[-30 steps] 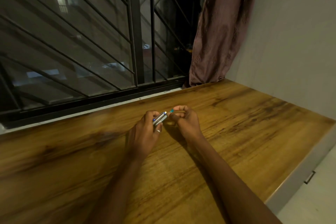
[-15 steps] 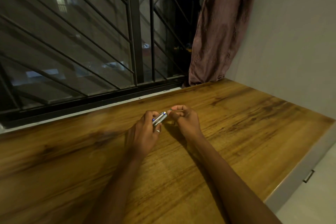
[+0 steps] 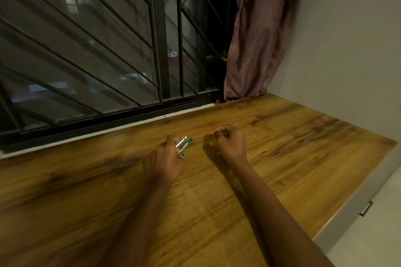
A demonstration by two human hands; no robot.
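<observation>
The bench [image 3: 303,158] is a long slab of streaky, warm brown wood running along under the window. At its far corner the hem of a curtain [image 3: 245,95] seems to rest on the board.

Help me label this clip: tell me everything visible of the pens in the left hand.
Two pens lie side by side, gripped in the left hand over the wooden desk. One has a shiny silver barrel with a white and blue end; the other is pale with a green end. Both slant toward the window, ends jutting out; the rest is hidden in the hand. The right hand does not touch them.
</observation>
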